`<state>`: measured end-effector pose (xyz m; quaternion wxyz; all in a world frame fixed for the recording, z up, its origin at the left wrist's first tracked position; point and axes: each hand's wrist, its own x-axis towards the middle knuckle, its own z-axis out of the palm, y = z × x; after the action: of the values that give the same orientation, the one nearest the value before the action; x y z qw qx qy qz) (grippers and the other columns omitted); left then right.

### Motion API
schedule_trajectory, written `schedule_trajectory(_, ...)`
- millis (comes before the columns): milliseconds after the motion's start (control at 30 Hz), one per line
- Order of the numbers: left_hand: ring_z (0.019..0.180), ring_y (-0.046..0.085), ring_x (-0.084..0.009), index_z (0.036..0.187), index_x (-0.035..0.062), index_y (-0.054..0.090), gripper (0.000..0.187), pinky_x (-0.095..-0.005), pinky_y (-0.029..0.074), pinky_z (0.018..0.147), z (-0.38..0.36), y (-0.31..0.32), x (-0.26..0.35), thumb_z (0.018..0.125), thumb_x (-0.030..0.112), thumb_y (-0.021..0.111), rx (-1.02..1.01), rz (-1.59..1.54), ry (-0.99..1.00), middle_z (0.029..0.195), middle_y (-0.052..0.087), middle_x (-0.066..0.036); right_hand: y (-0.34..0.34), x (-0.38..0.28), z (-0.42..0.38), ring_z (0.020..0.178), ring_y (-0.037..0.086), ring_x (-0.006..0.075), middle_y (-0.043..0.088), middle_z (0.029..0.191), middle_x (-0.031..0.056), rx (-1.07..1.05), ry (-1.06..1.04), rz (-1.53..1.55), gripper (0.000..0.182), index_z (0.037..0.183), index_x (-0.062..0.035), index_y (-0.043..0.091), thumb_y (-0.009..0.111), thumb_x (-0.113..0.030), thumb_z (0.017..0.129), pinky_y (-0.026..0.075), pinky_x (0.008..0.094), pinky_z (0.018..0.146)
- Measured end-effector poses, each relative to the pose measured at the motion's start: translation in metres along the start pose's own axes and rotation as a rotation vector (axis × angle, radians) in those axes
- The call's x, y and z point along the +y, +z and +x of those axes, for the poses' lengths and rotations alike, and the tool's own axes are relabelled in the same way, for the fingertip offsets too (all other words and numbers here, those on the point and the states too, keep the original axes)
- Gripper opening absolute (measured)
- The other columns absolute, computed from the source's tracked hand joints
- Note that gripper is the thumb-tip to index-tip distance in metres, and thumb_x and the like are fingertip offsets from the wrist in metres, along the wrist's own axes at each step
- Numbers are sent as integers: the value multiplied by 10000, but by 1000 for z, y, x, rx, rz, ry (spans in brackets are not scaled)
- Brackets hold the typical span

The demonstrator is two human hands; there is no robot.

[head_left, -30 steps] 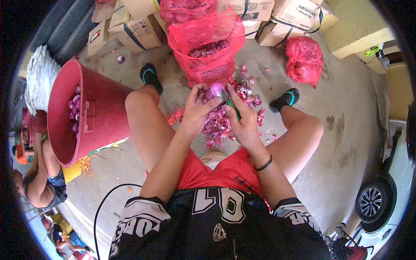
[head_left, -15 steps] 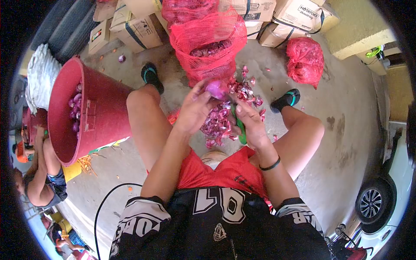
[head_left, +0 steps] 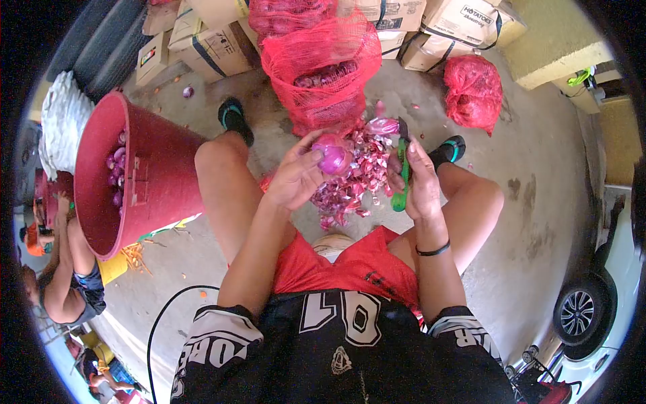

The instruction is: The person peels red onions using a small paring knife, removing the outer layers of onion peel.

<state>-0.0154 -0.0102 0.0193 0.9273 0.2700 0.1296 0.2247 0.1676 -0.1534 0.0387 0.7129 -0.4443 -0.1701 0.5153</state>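
Note:
A peeled-looking purple onion (head_left: 335, 156) sits in my left hand (head_left: 295, 176), its fingers closed around the near side. My right hand (head_left: 422, 180) grips a knife (head_left: 401, 180) with a green handle, the dark blade pointing away from me. By the blade is a loose strip of red onion skin (head_left: 382, 126). Beneath both hands, a heap of onion skins (head_left: 343, 192) lies on the floor between my legs. Just beyond it stands a red mesh sack (head_left: 316, 111) with its mouth open and onions inside.
To the left, a large red tub (head_left: 161, 172) holds onions. Cardboard boxes (head_left: 219, 50) line the back, and a smaller red mesh bag (head_left: 473, 94) lies at right. Another person (head_left: 64, 283) sits beyond the tub. A car wheel (head_left: 577, 310) shows at far right.
My right hand has moved right with the knife, away from the onion, and a strip of skin now shows by the blade. The onion has shifted slightly toward me.

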Motion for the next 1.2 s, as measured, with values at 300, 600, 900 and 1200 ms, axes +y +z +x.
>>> schedule_trajectory(300,1201,548,-301,1375,18,373,650,-447,475,1008,7,-1,-9,804,2,683,139,59,90,1312,531,-190,17,33,-7,803,593,167,617,1034,136,-4,-238,-853,548,1469,-43,320,510,-204,980,470,293,715)
schedule_trajectory(600,1126,590,-265,1356,12,397,647,-407,493,979,5,-3,-15,788,4,708,154,181,120,1231,583,-148,41,26,-11,886,648,407,620,1030,287,-48,-351,-1063,581,1437,-20,356,581,-177,924,506,425,780)
schedule_trajectory(900,1088,603,-239,1309,-12,444,555,-392,511,951,3,1,-11,807,-34,678,117,180,55,1218,581,-140,3,42,11,956,649,400,634,1107,248,51,-562,-1153,550,1427,-54,391,575,-132,914,516,409,816)
schedule_trajectory(1200,1132,592,-279,1332,1,419,509,-500,493,968,2,-12,-11,896,141,643,76,157,26,1263,565,-144,17,21,-10,1155,588,318,579,1267,220,-156,-465,-1052,511,1436,-42,376,517,-90,947,435,366,991)
